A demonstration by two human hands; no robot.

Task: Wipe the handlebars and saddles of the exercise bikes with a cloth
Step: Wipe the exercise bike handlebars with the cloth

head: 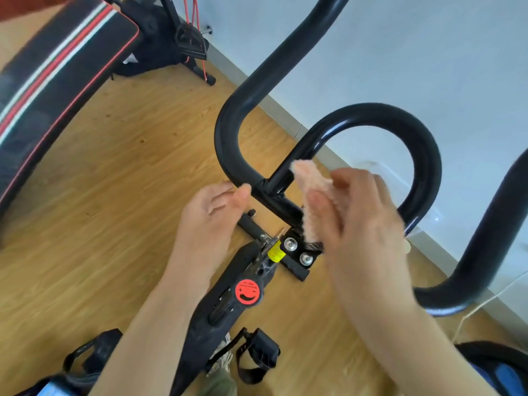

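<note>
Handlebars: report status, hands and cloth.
Left hand open, at handlebar. Right hand holds pink cloth at centre junction. No obstruction seen.

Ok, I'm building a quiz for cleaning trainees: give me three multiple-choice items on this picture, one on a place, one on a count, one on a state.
1. Where is the fluffy peach cloth? A) on the floor B) in the right hand C) over a saddle
2. Silver bolt heads on the black bracket? A) one B) two C) four
3. The left hand is: A) holding nothing B) gripping a bottle C) holding the cloth
Answers: B, its fingers pinch it beside the curved black handlebar; B, two show side by side; A, bare, at the handlebar's bend.
</note>
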